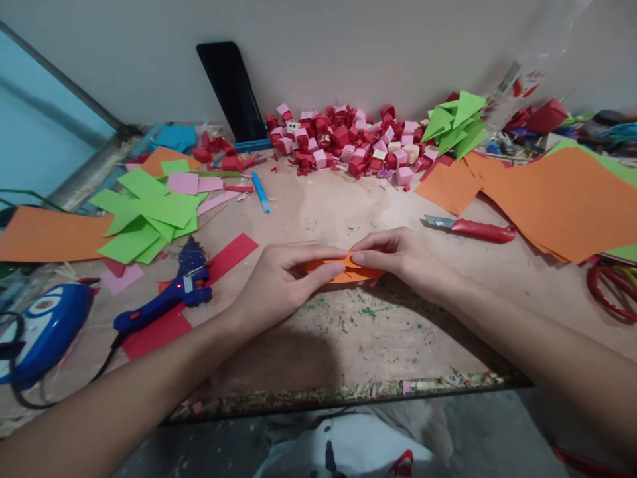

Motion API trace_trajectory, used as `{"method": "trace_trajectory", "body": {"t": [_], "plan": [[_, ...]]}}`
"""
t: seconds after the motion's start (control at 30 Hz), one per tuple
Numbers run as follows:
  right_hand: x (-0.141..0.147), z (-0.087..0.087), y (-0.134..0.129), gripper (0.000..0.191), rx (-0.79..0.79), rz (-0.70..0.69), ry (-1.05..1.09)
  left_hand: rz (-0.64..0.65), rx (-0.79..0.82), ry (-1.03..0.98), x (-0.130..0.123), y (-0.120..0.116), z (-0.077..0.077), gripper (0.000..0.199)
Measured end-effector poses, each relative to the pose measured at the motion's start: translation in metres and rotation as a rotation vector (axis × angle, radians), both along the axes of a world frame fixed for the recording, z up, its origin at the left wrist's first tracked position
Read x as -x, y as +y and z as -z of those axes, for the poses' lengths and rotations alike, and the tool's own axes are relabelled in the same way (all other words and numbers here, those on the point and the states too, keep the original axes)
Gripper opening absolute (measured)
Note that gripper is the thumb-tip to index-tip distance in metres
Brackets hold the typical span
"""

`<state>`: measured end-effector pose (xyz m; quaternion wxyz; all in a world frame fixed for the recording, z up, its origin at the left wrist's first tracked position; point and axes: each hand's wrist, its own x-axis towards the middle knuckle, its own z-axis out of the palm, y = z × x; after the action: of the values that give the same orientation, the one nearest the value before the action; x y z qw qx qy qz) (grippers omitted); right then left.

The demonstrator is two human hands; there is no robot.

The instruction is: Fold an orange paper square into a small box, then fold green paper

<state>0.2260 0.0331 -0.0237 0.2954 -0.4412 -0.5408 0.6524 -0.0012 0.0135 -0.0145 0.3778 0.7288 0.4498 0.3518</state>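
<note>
A small orange paper piece (348,271) is between both hands, low over the middle of the wooden table (318,345). My left hand (281,279) grips its left part, thumb on top and fingers behind. On the right part, my right hand (393,259) pinches the paper with its thumb near the top edge. The two hands almost meet at the middle of the piece. Fingers partly cover the paper, so its full shape is hidden.
A blue glue gun (166,299) and green paper pieces (154,206) lie left. Behind are a blue pen (260,192), a leaning phone (233,93) and several red and pink cubes (348,139). Right: a red-handled cutter (480,230), orange sheets (562,206), scissors (612,292).
</note>
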Motion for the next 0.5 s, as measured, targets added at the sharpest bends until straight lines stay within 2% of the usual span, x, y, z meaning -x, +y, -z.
{"method": "trace_trajectory", "body": {"t": [0.13, 0.3, 0.5], "plan": [[0.0006, 0.0012, 0.0001, 0.028, -0.026, -0.004, -0.025, -0.055, 0.043, 0.033, 0.0007, 0.0024, -0.0021, 0.024], [0.0010, 0.0004, -0.0005, 0.024, -0.106, -0.022, -0.085, 0.046, 0.178, 0.035, 0.0026, 0.0051, -0.0032, 0.019], [-0.0002, 0.0017, 0.0010, 0.025, -0.134, -0.035, -0.107, 0.026, 0.205, 0.033, 0.0030, 0.0084, 0.0036, 0.016]]}}
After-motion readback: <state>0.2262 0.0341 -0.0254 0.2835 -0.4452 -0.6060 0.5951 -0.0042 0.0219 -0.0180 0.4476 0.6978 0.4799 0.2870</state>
